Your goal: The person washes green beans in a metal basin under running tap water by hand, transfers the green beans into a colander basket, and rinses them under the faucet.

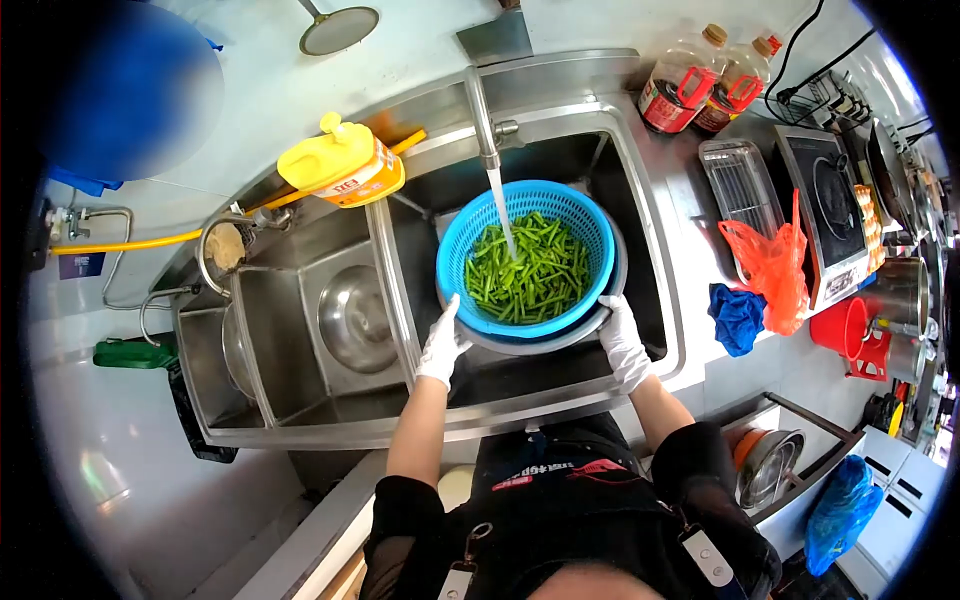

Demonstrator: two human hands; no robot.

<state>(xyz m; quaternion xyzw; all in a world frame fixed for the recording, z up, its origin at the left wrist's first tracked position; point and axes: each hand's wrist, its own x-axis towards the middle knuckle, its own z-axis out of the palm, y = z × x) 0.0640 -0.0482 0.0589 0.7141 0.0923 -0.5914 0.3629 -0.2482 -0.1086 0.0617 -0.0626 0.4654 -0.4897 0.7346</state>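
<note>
The left hand (441, 345), half curled, holds the bowl (540, 347) around the blue basket (453, 250), at the basket's near left. Greens (528, 272) sit in the basket, between both hands, with water (503, 215) falling on them. The right hand (622, 342), half curled too, holds the bowl at the basket's near right.

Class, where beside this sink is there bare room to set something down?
Bare counter lies between the sink's right rim and the wire rack. It is crowded around the red bag, blue cloth and cooker, and where the blue basket sits in its basin.
</note>
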